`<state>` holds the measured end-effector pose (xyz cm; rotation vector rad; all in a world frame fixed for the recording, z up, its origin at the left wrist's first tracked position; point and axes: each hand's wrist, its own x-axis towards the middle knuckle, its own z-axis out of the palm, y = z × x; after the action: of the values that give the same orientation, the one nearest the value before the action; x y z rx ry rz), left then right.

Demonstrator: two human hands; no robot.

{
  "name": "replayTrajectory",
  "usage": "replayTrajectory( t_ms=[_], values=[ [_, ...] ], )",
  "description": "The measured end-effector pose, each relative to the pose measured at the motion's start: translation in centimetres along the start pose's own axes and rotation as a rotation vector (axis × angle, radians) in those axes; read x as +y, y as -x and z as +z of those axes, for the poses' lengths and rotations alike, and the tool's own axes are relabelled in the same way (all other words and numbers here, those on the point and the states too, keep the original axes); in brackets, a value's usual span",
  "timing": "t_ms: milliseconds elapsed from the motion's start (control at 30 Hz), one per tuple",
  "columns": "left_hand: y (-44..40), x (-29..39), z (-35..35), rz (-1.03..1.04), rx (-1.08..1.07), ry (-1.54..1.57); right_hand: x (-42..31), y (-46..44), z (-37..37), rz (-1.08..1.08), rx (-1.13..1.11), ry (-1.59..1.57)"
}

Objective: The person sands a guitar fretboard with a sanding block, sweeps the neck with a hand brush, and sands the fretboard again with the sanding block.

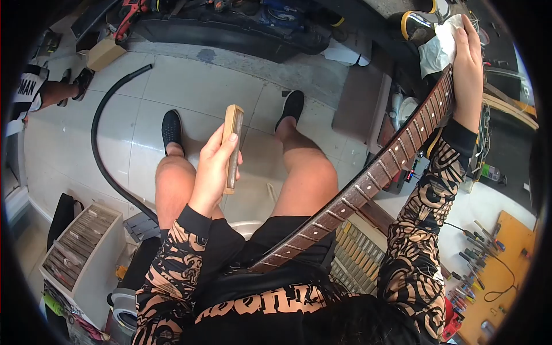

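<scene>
My left hand [215, 164] grips a wooden block with a grey strip along its length [232, 152], held upright above my lap with the thumb across its face. A guitar neck [368, 183] with a dark fretboard, metal frets and pale dot inlays slants from my lap to the upper right. At its far end my right hand [468, 72] is closed around the neck's head, fingers pressed against a crumpled white wrapping [440, 49]. The wrapping hides the headstock, and the right thumb is out of sight. Block and fretboard are apart.
A box of files [86, 236] stands at lower left. Hand tools lie on a wooden board [506, 270] at right. A black hose [98, 144] curves over the tiled floor. Another person's leg [60, 92] shows at far left. A black bench [230, 34] runs along the top.
</scene>
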<state>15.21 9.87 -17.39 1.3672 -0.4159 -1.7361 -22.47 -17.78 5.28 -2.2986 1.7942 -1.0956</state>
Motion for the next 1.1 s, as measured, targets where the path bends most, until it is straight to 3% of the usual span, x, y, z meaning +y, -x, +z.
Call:
replayTrajectory(
  t_ms=[300, 400, 433, 467, 533, 567, 600, 733, 800, 933, 1100],
  values=[
    [-0.3, -0.1, -0.5, -0.094, -0.008, 0.051, -0.6, 0.1, -0.3, 0.066, -0.009, -0.020],
    [-0.6, -0.2, -1.3, -0.122, 0.029, 0.000, -0.5, 0.3, -0.1, -0.133, 0.003, 0.099],
    [-1.0, -0.3, -1.7, -0.057, 0.030, -0.058, 0.2, 0.1, -0.1, -0.175, 0.008, 0.106],
    [-1.9, -0.4, -2.0, 0.168, 0.021, -0.124, 0.7, 0.0, 0.2, -0.188, 0.012, 0.109],
    [-2.2, 4.4, -1.5, 0.287, -0.012, -0.190, 0.4, 0.5, 0.7, -0.156, 0.031, 0.150],
    [-2.9, 7.3, -0.6, 0.661, 0.011, -0.404, 1.0, 0.7, 0.8, -0.164, 0.037, 0.217],
    [-2.0, 12.2, 0.7, 0.866, 0.046, -0.652, 1.2, 0.9, 0.9, -0.132, 0.013, 0.178],
    [-3.4, 25.1, 7.4, 1.499, 0.001, -1.062, 2.4, 1.2, 1.6, -0.158, 0.039, 0.273],
    [-4.9, 28.0, 10.6, 1.606, 0.083, -1.409, 2.6, 1.3, 1.8, -0.170, 0.048, 0.299],
    [-12.0, 29.9, 14.0, 1.752, 0.213, -1.525, 3.1, 1.3, 2.3, -0.186, 0.069, 0.313],
    [-12.0, 33.4, 11.9, 1.873, 0.135, -1.529, 3.3, 1.5, 2.1, -0.167, 0.057, 0.324]
  ],
)
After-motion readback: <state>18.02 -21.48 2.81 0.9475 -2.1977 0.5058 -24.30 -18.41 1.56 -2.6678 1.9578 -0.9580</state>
